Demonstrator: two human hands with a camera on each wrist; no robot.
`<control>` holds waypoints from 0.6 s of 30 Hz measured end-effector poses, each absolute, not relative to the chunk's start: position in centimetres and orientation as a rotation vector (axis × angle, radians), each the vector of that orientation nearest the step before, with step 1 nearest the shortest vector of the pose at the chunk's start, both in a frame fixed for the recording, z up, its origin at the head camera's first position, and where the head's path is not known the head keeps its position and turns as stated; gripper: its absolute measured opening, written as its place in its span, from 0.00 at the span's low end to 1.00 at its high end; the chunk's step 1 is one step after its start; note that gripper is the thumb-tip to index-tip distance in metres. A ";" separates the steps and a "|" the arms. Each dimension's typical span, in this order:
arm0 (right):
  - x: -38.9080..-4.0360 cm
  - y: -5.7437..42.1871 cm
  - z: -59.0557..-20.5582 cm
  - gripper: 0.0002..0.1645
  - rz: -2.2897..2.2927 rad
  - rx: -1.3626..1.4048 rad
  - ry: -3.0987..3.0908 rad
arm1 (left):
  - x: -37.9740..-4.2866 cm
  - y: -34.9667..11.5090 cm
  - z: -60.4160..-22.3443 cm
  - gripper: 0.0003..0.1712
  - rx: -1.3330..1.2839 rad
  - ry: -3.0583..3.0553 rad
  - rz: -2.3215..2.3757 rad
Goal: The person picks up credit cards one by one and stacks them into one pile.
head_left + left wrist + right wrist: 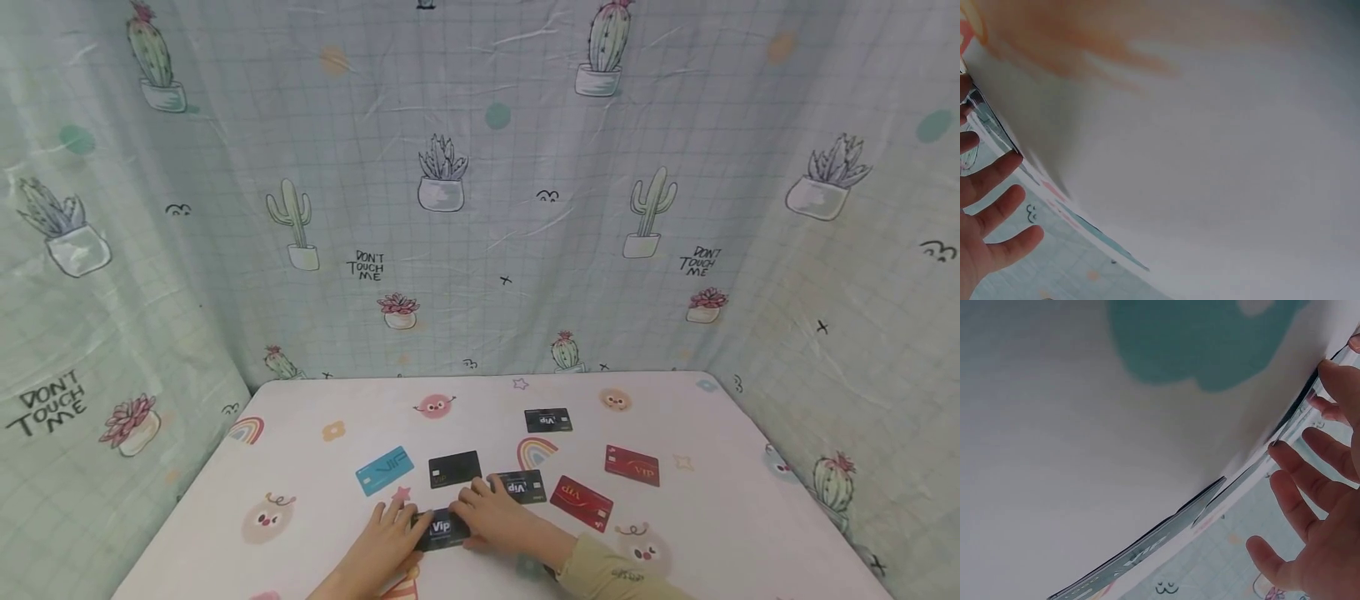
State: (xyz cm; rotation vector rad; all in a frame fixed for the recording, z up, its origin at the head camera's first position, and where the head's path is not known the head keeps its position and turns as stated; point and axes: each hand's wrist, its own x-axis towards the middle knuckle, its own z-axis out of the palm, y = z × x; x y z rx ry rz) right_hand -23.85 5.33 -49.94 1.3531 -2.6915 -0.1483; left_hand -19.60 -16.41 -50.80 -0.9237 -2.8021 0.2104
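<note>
In the head view, a black card [441, 528] marked "Vip" lies near the front middle of the table, between both hands. My left hand [385, 533] holds its left side with the thumb and index finger, the other fingers spread. From the right, my right hand [495, 515] grips the card's other side by thumb and forefinger. Its fingers overlap the left corner of a second black "Vip" card [525, 486] behind. The wrist views show thumb and fingertips right at the card's thin edge, close to the tabletop.
Beyond the hands lie a blue card [385, 471] and a black card with gold lettering [454, 469]. A red card [582, 502] and another red card [632, 466] are at right. Farther back is a black card [548, 420]. Patterned curtains [480, 250] surround the white table [300, 425].
</note>
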 end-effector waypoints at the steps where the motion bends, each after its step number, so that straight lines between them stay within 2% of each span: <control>1: -23.9 5.3 -49.9 0.30 -0.152 1.353 -2.689 | -19.6 -16.4 -50.8 0.29 -0.921 -2.803 0.213; 18: -23.4 5.0 -49.6 0.30 -0.234 1.312 -2.673 | -19.5 -16.3 -50.8 0.30 -0.910 -2.848 0.232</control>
